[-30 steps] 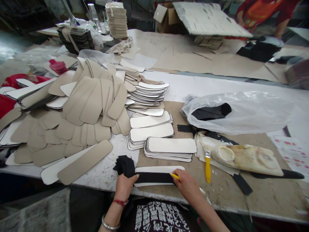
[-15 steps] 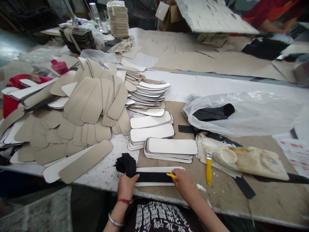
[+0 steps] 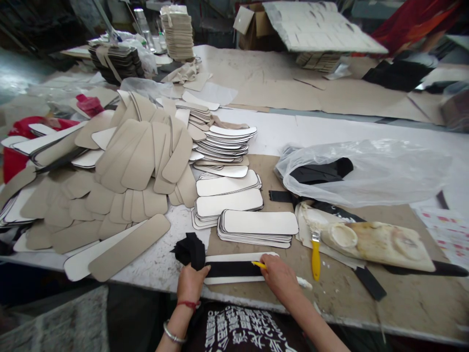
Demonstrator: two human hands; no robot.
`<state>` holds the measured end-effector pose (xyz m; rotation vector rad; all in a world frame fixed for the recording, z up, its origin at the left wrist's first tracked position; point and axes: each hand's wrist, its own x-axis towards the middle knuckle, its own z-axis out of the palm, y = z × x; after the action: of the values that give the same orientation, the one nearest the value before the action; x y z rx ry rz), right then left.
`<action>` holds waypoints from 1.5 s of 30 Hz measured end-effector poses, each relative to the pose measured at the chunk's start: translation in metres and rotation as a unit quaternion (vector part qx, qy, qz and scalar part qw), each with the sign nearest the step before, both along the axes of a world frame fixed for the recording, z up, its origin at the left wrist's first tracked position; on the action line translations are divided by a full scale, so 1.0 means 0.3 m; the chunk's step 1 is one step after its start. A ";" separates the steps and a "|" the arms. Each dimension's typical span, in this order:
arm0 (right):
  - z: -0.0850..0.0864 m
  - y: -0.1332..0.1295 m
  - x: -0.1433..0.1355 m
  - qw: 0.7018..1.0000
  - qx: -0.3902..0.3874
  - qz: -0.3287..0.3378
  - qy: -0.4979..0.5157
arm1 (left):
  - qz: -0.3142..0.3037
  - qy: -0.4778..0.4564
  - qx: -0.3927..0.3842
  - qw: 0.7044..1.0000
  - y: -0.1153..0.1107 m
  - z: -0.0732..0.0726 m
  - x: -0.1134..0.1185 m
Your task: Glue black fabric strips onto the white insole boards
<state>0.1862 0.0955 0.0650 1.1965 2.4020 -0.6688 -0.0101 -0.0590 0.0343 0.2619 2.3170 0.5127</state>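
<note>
My left hand grips a black fabric strip, its thumb pressing near the strip's left end. Bunched black material rises from that hand. The strip lies flat along a white elongated panel with rounded corners, whose pale edges show above and below it. In my right hand, closed over the panel's right end, is a yellow-handled tool; its tip points left. A white pasty lump shows just right of this hand; whether it belongs to the tool I cannot tell.
Stacks of white panels stand beyond my hands, and a heap of beige panels covers the left. On the right lie a yellow-handled brush, a stained container and a plastic bag with black pieces. A person's red sleeve shows far right.
The view has shifted slightly. Both hands keep their hold on the strip and the yellow-handled tool, almost unmoved. At the back right, the other person has moved.
</note>
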 end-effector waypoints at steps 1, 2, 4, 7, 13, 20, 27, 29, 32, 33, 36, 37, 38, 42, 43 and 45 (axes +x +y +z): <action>0.005 0.004 0.010 1.000 0.005 0.000 -0.001 | -0.006 -0.001 0.001 1.000 -0.002 -0.002 0.001; 0.011 0.008 0.024 1.000 0.009 -0.003 -0.003 | -0.012 -0.002 0.001 1.000 -0.005 -0.003 0.001; 0.025 0.017 0.056 1.000 0.008 -0.012 -0.006 | -0.020 -0.007 -0.001 1.000 -0.008 -0.005 0.000; 0.036 0.025 0.098 0.999 -0.003 -0.035 0.004 | -0.032 -0.019 -0.012 0.999 -0.009 -0.008 -0.004; -0.005 0.031 0.107 0.995 -0.006 -0.096 0.021 | -0.066 -0.014 -0.054 0.996 0.007 -0.009 -0.008; -0.054 0.049 0.101 0.992 -0.009 -0.123 -0.012 | -0.081 -0.013 -0.064 0.995 0.010 -0.006 -0.011; -0.075 0.062 0.110 0.991 -0.026 -0.134 -0.014 | -0.072 -0.013 -0.072 0.995 0.009 -0.013 -0.012; -0.080 0.065 0.112 0.990 -0.032 -0.134 -0.008 | -0.068 -0.014 -0.075 0.995 0.010 -0.013 -0.012; -0.088 0.067 0.116 0.990 -0.041 -0.133 -0.001 | -0.059 -0.018 -0.069 0.996 0.012 -0.009 -0.011; -0.090 0.067 0.118 0.990 -0.045 -0.131 0.001 | -0.055 -0.018 -0.068 0.996 0.013 -0.008 -0.010; -0.094 0.070 0.124 0.991 -0.055 -0.122 0.010 | -0.041 -0.017 -0.063 0.997 0.012 -0.008 -0.008; -0.095 0.072 0.127 0.991 -0.058 -0.118 0.014 | -0.037 -0.019 -0.058 0.997 0.010 -0.009 -0.008; -0.095 0.076 0.129 0.991 -0.062 -0.113 0.017 | -0.032 -0.020 -0.054 0.998 0.009 -0.011 -0.008; -0.100 0.094 0.136 0.992 -0.084 -0.089 0.033 | -0.028 -0.018 -0.044 0.998 0.007 -0.022 -0.006; -0.102 0.099 0.138 0.992 -0.090 -0.083 0.036 | -0.028 -0.016 -0.042 0.999 0.006 -0.024 -0.005; -0.106 0.107 0.141 0.991 -0.101 -0.074 0.043 | -0.023 -0.015 -0.034 0.999 0.006 -0.028 -0.001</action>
<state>0.2284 0.1275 0.0330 1.2922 2.2630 -1.0014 -0.0105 -0.0572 0.0261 0.2722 2.2900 0.4102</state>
